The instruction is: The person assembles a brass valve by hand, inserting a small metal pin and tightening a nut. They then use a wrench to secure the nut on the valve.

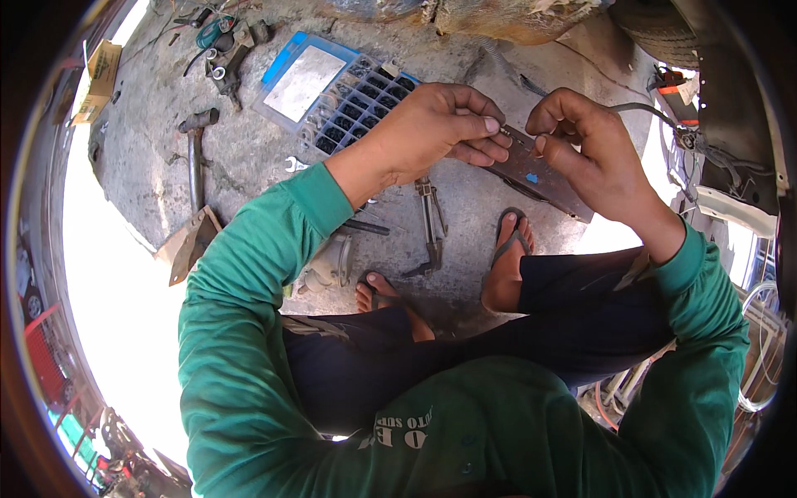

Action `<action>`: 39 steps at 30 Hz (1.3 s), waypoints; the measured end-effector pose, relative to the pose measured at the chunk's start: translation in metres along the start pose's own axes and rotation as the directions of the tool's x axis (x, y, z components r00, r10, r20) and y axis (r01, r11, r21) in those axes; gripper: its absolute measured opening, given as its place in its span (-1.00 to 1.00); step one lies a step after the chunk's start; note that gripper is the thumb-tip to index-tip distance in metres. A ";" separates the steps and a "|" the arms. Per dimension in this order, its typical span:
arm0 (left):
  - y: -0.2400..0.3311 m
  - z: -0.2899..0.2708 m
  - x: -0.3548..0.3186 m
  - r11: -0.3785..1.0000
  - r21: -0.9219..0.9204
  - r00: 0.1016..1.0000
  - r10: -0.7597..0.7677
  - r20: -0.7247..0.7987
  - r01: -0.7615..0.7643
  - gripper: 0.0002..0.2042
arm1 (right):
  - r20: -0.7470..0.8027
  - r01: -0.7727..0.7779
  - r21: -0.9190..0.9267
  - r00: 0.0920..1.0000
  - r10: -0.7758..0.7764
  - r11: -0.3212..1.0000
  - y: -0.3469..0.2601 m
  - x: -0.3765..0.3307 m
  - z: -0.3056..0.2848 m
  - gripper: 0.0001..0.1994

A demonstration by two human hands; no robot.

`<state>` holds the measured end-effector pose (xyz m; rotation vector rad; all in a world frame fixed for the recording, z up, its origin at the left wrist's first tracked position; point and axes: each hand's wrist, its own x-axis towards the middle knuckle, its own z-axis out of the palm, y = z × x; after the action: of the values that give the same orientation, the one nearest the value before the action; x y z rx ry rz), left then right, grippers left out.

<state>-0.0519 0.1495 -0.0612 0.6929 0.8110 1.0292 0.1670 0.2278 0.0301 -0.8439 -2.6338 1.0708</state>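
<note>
My left hand [457, 124] is closed in a pinch, with a small thin metal piece [506, 130] showing at its thumb and fingertip. Just to the right of it, my right hand [594, 149] has its thumb and fingers curled together; whatever lies between them is too small to make out. Below both hands is a flat, dark brown plate-like part [552, 183] with a blue mark. An open compartment box [303, 83] with a blue edge stands on the floor beyond my left forearm, holding many small black rings in its cells.
A hammer [196, 162] lies at the left, near a wrench [295, 164] and a metal assembly [232, 62]. Between my feet is a long metal tool [430, 224]. A cardboard box [98, 81] stands far left; a tire [656, 33] and dark cable [643, 108] are at the right.
</note>
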 end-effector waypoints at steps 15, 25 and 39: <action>-0.004 -0.014 -0.003 0.998 0.047 0.999 0.044 -0.013 -0.044 -0.80 | 0.367 -0.545 0.496 0.837 0.406 0.676 0.005 0.005 0.007 -0.88; 0.001 -0.012 -0.004 0.972 0.214 0.995 0.085 0.049 -0.094 -0.81 | 0.399 -0.591 0.559 0.807 0.436 0.582 0.007 0.008 0.007 -0.86; -0.008 0.004 -0.001 0.988 0.082 0.989 0.127 0.070 -0.133 -0.74 | 0.377 -0.568 0.583 0.823 0.426 0.581 0.008 0.002 0.013 -0.86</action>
<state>-0.0448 0.1456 -0.0654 0.8584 0.7657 1.0879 0.1639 0.2259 0.0151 -1.3649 -1.8347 2.1780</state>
